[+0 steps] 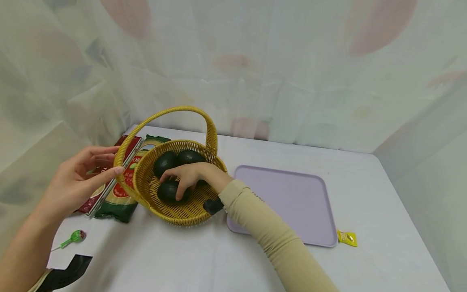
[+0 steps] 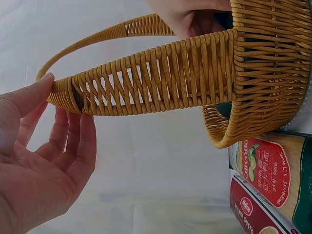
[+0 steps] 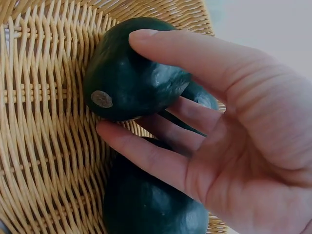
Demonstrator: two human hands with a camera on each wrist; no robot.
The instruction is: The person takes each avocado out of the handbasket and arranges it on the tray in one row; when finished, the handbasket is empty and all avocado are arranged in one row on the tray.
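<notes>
A yellow wicker basket (image 1: 182, 221) with a tall arched handle (image 1: 166, 111) holds several dark green avocados, two of them, an avocado (image 1: 165, 163) and another avocado (image 1: 190, 155), at its back. My left hand (image 1: 78, 178) pinches the left side of the handle between thumb and fingers. Inside the basket, my right hand (image 1: 191, 175) grips the front avocado (image 1: 167, 192). In the right wrist view, the thumb lies over this avocado (image 3: 131, 73) and the fingers curl along its other side. A further avocado (image 3: 151, 195) lies beside those fingers.
Right of the basket lies a light purple tray (image 1: 284, 202), with a small yellow packet (image 1: 347, 238) by its corner. A green spaghetti bag (image 1: 118, 209) and a dark red pack (image 2: 246, 207) lie left of the basket. Nearer is a green lollipop (image 1: 77, 236). Hanging sheets (image 1: 233, 81) enclose the table.
</notes>
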